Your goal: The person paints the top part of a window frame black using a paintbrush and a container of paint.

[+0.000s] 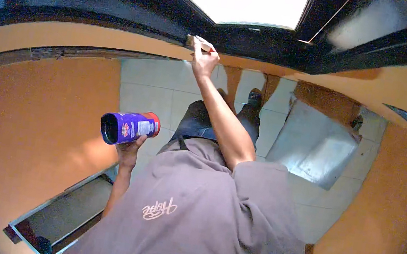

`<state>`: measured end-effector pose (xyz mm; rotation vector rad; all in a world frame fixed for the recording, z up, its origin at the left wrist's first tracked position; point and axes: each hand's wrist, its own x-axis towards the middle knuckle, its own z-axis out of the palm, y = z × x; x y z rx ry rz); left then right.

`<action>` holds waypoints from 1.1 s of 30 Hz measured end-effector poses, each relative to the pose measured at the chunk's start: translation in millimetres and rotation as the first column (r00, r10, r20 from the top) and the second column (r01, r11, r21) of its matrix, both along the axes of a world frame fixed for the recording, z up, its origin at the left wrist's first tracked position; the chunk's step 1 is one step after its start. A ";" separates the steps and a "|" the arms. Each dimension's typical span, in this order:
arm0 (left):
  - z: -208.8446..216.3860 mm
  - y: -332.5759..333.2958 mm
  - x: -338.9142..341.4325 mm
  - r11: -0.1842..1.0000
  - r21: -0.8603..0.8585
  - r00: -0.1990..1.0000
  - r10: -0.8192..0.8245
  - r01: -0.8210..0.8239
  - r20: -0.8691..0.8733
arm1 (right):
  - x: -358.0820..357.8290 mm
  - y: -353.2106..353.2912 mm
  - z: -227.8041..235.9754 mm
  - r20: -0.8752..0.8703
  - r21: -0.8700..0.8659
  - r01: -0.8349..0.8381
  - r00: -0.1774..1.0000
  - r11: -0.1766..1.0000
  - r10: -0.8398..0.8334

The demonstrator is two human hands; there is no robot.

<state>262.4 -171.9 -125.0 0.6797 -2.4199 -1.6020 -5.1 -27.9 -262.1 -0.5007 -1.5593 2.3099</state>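
Can (pixel 136 126), purple w/ red end, sits in the L hand (pixel 128 152), prob. stiff, light and a bit slick, so I'd grip its mid, while the R hand (pixel 205 62) pinches a small brush (pixel 191 41), prob. soft-tipped, by the dark frame (pixel 249 44).

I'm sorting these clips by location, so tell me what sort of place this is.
Probably an indoor room, perhaps in a home: pale rectangular floor tiles, plain orange walls and a glossy black frame around a bright white opening suggest it.
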 end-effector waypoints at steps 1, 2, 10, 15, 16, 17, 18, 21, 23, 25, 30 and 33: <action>0.6 2.0 2.3 1.000 -0.022 1.000 0.009 -0.009 0.006 | 5.6 -1.6 17.8 -0.083 -0.144 -0.079 0.994 0.986 0.067; 1.1 3.3 3.3 1.000 -0.015 1.000 0.021 -0.021 0.004 | 7.1 -0.3 24.0 -0.132 -0.032 -0.048 0.990 0.998 0.043; 9.2 8.6 -7.5 0.995 -0.051 0.996 -0.086 0.086 0.011 | -3.7 3.1 49.7 -0.212 -0.063 0.045 0.976 0.997 -0.057; 14.2 2.2 -6.0 0.993 -0.095 0.992 -0.058 0.070 0.116 | -4.3 32.9 67.1 -0.315 0.063 -0.051 0.947 0.997 0.068; 11.2 2.6 -4.8 0.995 -0.065 0.995 -0.068 0.073 0.077 | -6.3 47.6 58.3 -0.319 0.188 0.093 0.947 0.978 -0.029; 8.6 3.1 -5.0 0.996 -0.034 0.996 -0.076 0.077 0.038 | -12.3 51.6 35.3 -0.230 0.256 0.180 0.966 0.950 -0.121; 8.5 5.4 -8.3 0.989 -0.098 0.994 -0.105 0.109 0.045 | -14.1 54.5 18.1 -0.117 0.244 0.077 0.992 0.967 -0.049; 14.0 11.1 -13.6 0.994 0.008 0.994 -0.112 0.112 0.002 | -17.2 29.5 -3.8 -0.181 0.197 0.055 0.983 0.979 -0.019; 14.7 7.7 -12.2 0.997 0.025 0.996 -0.080 0.079 0.029 | -4.7 19.5 28.7 -0.131 0.508 0.029 0.991 0.861 0.043; 14.8 5.5 -10.1 0.997 0.054 0.996 -0.067 0.064 0.064 | 0.6 21.0 39.8 -0.255 0.320 0.105 0.967 0.941 -0.021; 12.3 -8.7 -2.4 0.993 -0.097 0.979 -0.048 0.068 0.201 | 22.1 32.4 66.1 -0.312 0.557 0.129 0.948 0.820 0.062; 18.8 2.7 -11.8 0.993 -0.086 0.980 -0.066 0.084 0.190 | 11.4 35.4 11.3 -0.122 0.521 0.099 0.992 0.848 -0.041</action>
